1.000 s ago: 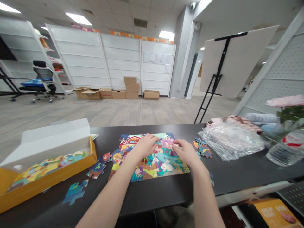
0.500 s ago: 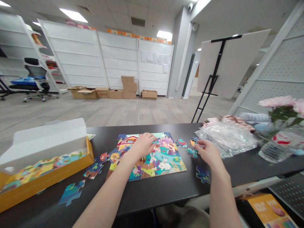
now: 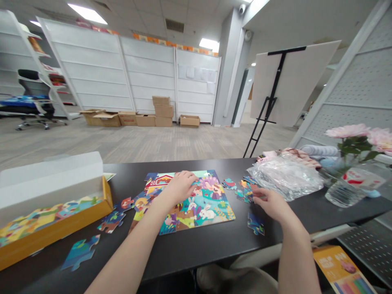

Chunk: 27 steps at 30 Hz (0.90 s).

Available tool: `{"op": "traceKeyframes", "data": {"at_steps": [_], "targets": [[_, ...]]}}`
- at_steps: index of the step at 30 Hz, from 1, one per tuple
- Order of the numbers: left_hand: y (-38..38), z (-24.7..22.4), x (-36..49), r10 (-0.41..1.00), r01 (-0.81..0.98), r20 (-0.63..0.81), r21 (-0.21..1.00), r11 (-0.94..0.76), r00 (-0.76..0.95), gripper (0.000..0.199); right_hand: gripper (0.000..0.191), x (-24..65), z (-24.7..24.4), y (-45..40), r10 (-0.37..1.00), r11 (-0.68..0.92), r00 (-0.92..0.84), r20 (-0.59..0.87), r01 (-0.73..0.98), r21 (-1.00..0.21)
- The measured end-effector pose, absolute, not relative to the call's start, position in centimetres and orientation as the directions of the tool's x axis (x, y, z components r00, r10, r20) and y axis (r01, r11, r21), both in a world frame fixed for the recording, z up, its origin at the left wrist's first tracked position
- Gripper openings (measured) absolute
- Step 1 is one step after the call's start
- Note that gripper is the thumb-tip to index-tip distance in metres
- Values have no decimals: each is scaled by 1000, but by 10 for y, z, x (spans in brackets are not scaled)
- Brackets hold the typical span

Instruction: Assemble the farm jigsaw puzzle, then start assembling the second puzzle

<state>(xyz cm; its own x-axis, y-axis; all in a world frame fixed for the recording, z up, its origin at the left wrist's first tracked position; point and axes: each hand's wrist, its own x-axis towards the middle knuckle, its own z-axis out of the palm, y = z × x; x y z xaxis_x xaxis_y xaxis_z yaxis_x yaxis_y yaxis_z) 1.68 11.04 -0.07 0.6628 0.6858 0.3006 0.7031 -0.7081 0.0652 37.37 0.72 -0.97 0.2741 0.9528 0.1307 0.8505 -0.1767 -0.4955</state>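
Note:
A colourful, partly joined jigsaw picture [image 3: 208,204] with rabbits and a red barn lies on the dark table. My left hand [image 3: 183,183] rests flat on its upper middle, fingers stretched toward the right. Right of the picture, my right hand [image 3: 269,201] is at the edge of a small cluster of loose pieces [image 3: 244,192]; its fingers are bent close together, and whether a piece is between them is too small to tell. A dark blue piece [image 3: 256,223] lies below that hand. More loose pieces [image 3: 112,220] are left of the picture, with a blue-green one [image 3: 80,252] nearer the front.
An open yellow box [image 3: 64,222] of pieces stands at the left. Crumpled clear plastic [image 3: 286,175] lies at the right, beside a clear vase [image 3: 346,190] with pink flowers. A yellow package [image 3: 339,265] is below the table edge at the lower right.
The view has turned slightly to the right. My right hand has shifted a little down, away from the upper part of the loose cluster. My left hand stays on the picture.

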Motion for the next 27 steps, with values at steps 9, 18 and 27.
{"op": "traceKeyframes", "data": {"at_steps": [9,18,27], "targets": [[113,-4,17,669,691,308,48,-721,677,23,44,360,-11,12,958,-72,164,234,932,-356],[114,-5,16,668,686,310,63,-725,677,23,30,353,-28,26,953,0,79,292,965,-261],[114,-4,16,660,682,315,53,-729,682,23,28,363,-25,25,940,-99,192,282,944,-314]]}}
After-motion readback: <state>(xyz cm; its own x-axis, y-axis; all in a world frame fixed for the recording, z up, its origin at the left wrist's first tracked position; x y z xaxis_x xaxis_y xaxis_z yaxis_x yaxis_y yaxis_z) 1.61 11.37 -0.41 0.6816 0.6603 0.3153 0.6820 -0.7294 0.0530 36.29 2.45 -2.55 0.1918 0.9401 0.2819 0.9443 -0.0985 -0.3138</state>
